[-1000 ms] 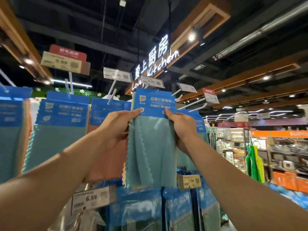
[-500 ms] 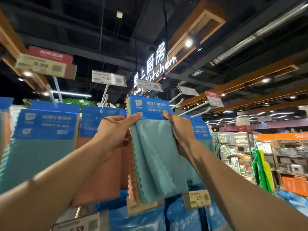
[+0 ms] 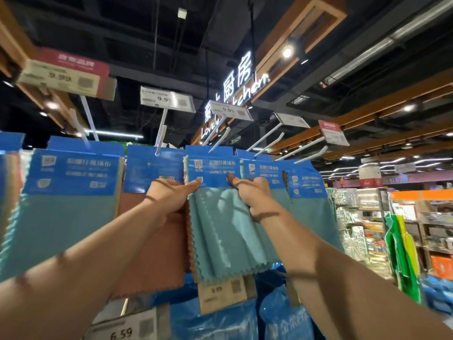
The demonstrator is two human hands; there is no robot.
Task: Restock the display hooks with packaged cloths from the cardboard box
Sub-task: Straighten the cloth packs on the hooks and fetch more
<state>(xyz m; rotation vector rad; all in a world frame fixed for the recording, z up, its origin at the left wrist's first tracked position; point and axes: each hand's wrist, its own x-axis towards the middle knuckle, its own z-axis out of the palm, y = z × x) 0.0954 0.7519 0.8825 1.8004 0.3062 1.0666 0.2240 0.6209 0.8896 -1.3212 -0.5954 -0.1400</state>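
Left hand (image 3: 171, 196) and right hand (image 3: 250, 192) each pinch the cloth pack (image 3: 213, 175) by its blue card's lower corners, keeping it level; hook (image 3: 219, 143) at twelve o'clock, seemingly through the card.

A row of white metal display hooks (image 3: 160, 133) is seen jutting forward, each topped by a pale price tag (image 3: 167, 102). Blue-carded packs of teal cloth (image 3: 68, 192) are hung on them side by side, with a rust-brown cloth pack (image 3: 152, 241) carried on one hook between them.
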